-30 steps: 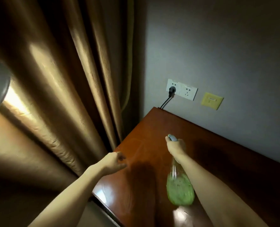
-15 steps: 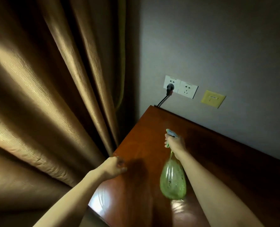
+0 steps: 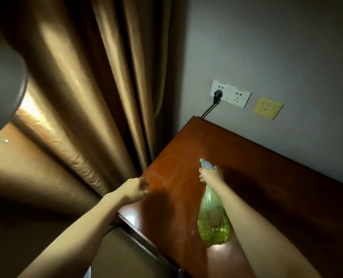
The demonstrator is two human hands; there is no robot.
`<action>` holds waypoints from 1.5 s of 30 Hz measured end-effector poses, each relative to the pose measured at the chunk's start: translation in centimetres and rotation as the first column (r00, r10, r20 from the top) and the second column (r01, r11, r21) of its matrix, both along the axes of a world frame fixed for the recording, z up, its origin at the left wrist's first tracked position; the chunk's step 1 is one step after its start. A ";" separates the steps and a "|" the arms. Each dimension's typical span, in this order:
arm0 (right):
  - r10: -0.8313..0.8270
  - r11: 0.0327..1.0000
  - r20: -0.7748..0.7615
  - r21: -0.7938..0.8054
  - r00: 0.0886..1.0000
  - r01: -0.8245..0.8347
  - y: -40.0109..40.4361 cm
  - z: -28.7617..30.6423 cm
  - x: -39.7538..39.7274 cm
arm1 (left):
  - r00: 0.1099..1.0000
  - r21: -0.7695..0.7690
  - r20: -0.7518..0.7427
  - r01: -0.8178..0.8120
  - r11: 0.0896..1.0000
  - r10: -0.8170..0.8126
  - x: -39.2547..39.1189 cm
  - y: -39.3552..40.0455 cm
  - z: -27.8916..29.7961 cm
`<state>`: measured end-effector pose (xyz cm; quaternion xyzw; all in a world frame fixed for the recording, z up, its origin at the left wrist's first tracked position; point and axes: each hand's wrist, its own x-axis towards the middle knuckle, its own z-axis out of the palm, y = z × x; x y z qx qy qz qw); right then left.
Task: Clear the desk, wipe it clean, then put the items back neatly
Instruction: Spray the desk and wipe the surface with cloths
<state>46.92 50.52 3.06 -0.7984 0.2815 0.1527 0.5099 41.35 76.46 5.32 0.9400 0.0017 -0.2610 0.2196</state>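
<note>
Right grip: the right hand point(image 3: 211, 175) is wrapped round the neck and trigger of a green spray bottle point(image 3: 212, 221), grasping it from above so that the pale nozzle point(image 3: 205, 163) points forward, toward 12 o'clock.
Why held so: the bottle's body hangs back along the forearm toward 6 o'clock, lifted off the wood; this looks like a spraying hold, aiming liquid at the far stretch of the surface, not a carrying hold.
Left grip: the left hand point(image 3: 135, 189) hovers at the counter's 9 o'clock edge with fingers loosely curled; it seems to hold nothing, though whether something small is pinched I cannot tell.
Why placed so: judged as kept aside, out of the spray's path, ready for the wiping to follow.
Task's thing: the counter point(image 3: 267, 177), reddish-brown and glossy, runs from the lower middle up to the wall; the part in view carries no items, so the clearing step looks done and the wetting stage is in hand.
Cloth: none visible in this view.
At 12 o'clock: a white wall socket point(image 3: 229, 93) with a black plug point(image 3: 218, 95), its cord dropping behind the counter's back corner; spray is best kept short of it.
At 1 o'clock: a yellow wall plate point(image 3: 268, 108).
At 10 o'clock: a tan curtain point(image 3: 86, 97) hangs just beside the counter's edge.
Far left: a dark rounded shape point(image 3: 2, 87), too close to name.
</note>
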 end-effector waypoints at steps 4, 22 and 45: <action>-0.021 0.998 -0.031 -0.068 0.999 0.019 1.7 -0.4 -3.7 | 1.000 0.012 -0.010 0.019 1.000 -0.019 -2.8 0.6 0.3; 0.143 0.989 -0.011 -0.025 0.990 -0.143 3.8 -0.2 -13.4 | 0.998 0.026 0.045 -0.046 0.999 0.045 -10.7 3.5 1.1; 0.251 0.965 0.017 -0.088 0.968 -0.248 -4.4 -0.8 -28.1 | 0.998 0.009 0.008 -0.063 0.998 0.063 -22.5 -5.7 0.1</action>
